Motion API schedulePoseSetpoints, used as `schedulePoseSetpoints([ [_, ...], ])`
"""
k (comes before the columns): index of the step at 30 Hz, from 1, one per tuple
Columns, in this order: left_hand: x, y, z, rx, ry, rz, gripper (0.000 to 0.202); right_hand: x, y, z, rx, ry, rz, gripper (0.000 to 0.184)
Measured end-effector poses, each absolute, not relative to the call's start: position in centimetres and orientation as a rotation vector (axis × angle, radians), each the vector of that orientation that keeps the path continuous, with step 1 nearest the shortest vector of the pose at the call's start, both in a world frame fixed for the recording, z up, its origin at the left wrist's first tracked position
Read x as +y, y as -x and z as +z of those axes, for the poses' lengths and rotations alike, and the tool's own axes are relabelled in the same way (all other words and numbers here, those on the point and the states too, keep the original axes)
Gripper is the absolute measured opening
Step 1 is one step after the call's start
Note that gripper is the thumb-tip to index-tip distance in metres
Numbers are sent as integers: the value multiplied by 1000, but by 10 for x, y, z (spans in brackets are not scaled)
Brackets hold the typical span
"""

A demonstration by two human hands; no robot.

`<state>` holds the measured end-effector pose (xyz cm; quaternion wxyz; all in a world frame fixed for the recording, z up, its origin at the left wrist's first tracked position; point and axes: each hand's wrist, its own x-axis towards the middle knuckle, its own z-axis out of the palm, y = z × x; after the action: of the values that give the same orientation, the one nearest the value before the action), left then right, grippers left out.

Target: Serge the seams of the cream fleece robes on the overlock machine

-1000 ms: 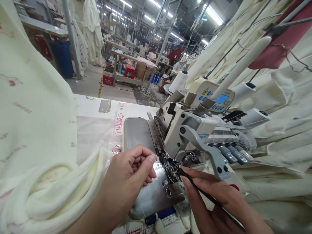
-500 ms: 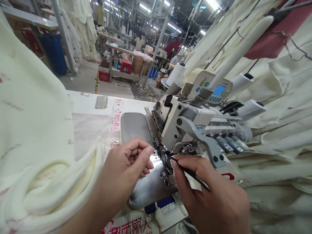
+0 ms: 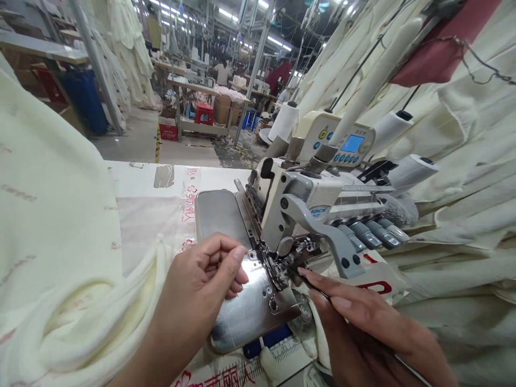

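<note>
Before me stands an overlock sewing machine (image 3: pixel 273 207), its looper parts (image 3: pixel 278 269) exposed beside the shiny metal plate (image 3: pixel 242 306). My left hand (image 3: pixel 197 285) hovers over the plate's left part, thumb and forefinger pinched together; whatever lies between them is too fine to make out. In my right hand (image 3: pixel 374 328) is a pair of dark tweezers (image 3: pixel 316 288), tips pointing left at the loopers near the needle area. Cream fabric (image 3: pixel 60 215) lies piled on the table to my left.
White thread cones (image 3: pixel 284 121) and a control panel (image 3: pixel 338 137) stand behind the machine head. Cream cloth (image 3: pixel 463 215) hangs along the right side. A ruler strip (image 3: pixel 286 349) lies at the table's front edge. Farther back are work tables and a person (image 3: pixel 221 72).
My right hand has drawn back right and slightly down with the tweezers, away from the left hand. The left hand stays pinched, shifting only slightly left. The view has tilted a little.
</note>
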<state>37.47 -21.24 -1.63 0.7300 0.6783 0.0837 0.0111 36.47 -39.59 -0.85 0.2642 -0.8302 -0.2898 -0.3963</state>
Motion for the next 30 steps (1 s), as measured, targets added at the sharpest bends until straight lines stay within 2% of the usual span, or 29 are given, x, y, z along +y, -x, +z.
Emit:
schedulePoseSetpoints([
  [3,-218,-372,-9,260,-1491,59,16,-404,-362,-15,-712,2204,-1073,15],
  [9,-218,-372,-10,256,-1524,67,19,-412,-360,-24,-803,2227,-1002,29],
  [15,-212,-375,-18,193,-1544,12,23,-405,-363,-25,-738,2184,-1054,23],
  [30,-211,-375,-18,181,-1532,-4,21,-410,-364,-21,-862,2192,-975,31],
])
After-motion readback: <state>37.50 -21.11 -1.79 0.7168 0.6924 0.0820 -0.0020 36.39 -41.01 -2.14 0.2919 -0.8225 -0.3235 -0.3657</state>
